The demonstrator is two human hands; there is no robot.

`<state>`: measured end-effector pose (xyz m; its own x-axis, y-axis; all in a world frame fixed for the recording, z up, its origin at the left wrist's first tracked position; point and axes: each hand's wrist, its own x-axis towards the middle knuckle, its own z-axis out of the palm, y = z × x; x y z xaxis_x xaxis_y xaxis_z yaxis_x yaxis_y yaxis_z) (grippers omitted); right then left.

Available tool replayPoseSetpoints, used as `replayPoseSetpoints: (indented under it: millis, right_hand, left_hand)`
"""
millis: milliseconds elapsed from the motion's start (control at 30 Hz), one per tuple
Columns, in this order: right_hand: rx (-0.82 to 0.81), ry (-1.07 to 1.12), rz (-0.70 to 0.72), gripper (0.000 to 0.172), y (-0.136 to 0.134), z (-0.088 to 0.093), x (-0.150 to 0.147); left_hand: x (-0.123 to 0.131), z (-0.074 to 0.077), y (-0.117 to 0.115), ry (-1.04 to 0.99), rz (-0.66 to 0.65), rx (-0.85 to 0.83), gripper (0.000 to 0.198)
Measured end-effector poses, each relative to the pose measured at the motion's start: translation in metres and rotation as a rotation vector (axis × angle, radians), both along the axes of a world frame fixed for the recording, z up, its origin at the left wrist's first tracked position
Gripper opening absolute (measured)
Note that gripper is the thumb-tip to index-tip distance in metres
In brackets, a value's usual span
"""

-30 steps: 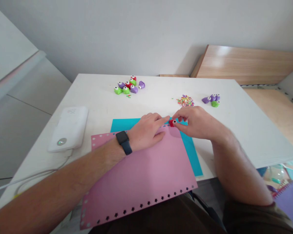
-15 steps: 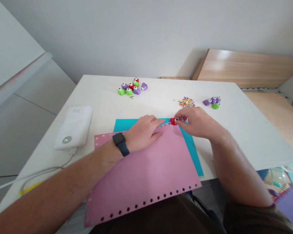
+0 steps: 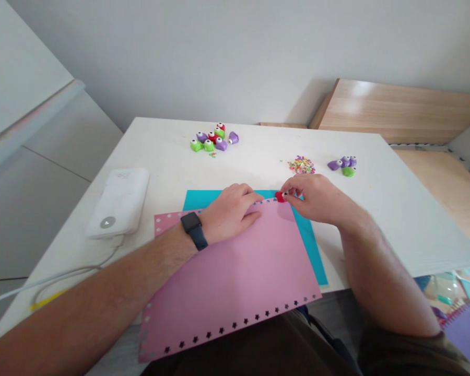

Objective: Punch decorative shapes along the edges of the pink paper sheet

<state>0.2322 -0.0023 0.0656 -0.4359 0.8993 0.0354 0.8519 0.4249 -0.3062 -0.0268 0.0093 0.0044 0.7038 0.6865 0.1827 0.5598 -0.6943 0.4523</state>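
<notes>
A pink sheet of paper (image 3: 243, 266) lies partly over a blue sheet (image 3: 312, 250), with its near edge reaching past the table toward my lap. Small holes are punched along its edges, star-shaped ones on the near side. My left hand (image 3: 233, 211) lies flat near the far edge of the pink sheet, fingers spread. At the sheet's far right corner, my right hand (image 3: 311, 198) grips a small red craft punch (image 3: 280, 197) between thumb and fingers. The punch has a white-and-black eye on it and sits on the paper's edge.
Several green, purple and red punches (image 3: 209, 145) stand at the back left. Colourful paper cutouts (image 3: 302, 165) are heaped behind my right hand. More purple and green punches (image 3: 348, 171) sit at the right. A white power bank (image 3: 119, 203) with a cable lies at the left.
Little differs. The view has shifted slightly, and both hands, the red punch and the sheets keep nearly the same places.
</notes>
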Motion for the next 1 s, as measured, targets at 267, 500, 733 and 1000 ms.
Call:
replayPoseSetpoints:
  millis: [267, 500, 733, 1000]
  right_hand:
    - [-0.012, -0.055, 0.025, 0.024, -0.0008, -0.0003, 0.0004]
    - [-0.002, -0.037, 0.008, 0.022, -0.0009, -0.0012, 0.001]
    - [-0.008, -0.038, 0.006, 0.02, -0.0011, 0.001, 0.0]
    - [0.029, -0.04, 0.003, 0.019, -0.0012, 0.0007, -0.0014]
  left_hand:
    - [-0.0002, 0.001, -0.0003, -0.003, 0.0, -0.012, 0.03]
    - [0.0, 0.0012, -0.0004, 0.001, -0.002, -0.017, 0.031]
    - [0.0003, 0.001, -0.0005, 0.005, -0.004, -0.006, 0.031]
    - [-0.0006, -0.0003, -0.0004, -0.006, -0.005, -0.006, 0.031]
